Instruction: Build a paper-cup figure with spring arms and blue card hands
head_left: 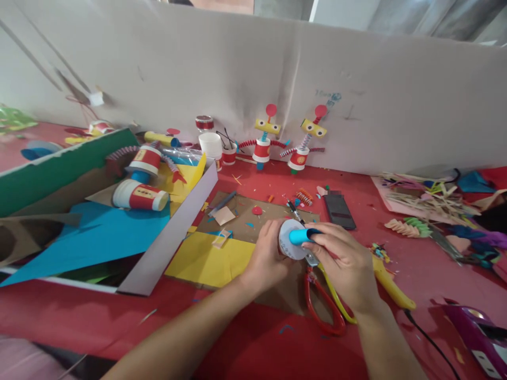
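Note:
My left hand (267,258) is wrapped around a paper cup (288,247), whose white round end faces me. From the middle of that end sticks out a blue paper tube (300,236). The fingers and thumb of my right hand (344,258) pinch the tube's outer end. Below my hands lie red-handled scissors (322,309) and a yellow-handled tool (336,293), partly hidden. A yellow paper sheet (209,258) rests on brown cardboard (273,203) beside my left hand.
At left stands a box (170,237) with coloured paper and cup figures. Two finished-looking cup figures (261,150) stand by the white partition (158,68). To the right are a black phone (339,210), a yellow glue gun (392,285) with a cord, and a purple device (475,338).

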The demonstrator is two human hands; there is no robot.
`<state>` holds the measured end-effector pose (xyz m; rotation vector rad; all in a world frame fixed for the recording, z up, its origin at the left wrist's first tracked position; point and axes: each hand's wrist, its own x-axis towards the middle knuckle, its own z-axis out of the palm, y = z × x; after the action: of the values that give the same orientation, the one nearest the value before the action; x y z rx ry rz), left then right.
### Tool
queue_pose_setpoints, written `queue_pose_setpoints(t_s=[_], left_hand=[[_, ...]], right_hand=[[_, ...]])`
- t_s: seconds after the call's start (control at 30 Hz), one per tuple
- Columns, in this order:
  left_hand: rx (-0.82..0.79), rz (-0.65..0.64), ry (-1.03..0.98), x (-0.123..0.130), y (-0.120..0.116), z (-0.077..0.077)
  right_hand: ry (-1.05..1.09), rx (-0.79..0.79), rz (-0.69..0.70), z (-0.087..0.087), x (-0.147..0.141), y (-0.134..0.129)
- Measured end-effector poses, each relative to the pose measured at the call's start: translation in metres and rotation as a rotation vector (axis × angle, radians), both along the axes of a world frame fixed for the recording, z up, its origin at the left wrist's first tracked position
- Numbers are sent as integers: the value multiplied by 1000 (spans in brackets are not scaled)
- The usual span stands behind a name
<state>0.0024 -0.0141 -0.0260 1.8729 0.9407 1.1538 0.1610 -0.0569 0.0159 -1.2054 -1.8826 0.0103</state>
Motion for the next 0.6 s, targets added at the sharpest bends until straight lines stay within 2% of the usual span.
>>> queue_pose_setpoints(t_s=[0.27,0.47,0.6], left_hand=[[4,-30,2,-3,3,2],[-84,-101,-160,-5,2,9],[-161,-148,-255,-4,1,8]], right_hand=[[-48,-20,54,0,2,5],[28,39,30,4,-4,-4],[103,108,53,3,-7,-10]])
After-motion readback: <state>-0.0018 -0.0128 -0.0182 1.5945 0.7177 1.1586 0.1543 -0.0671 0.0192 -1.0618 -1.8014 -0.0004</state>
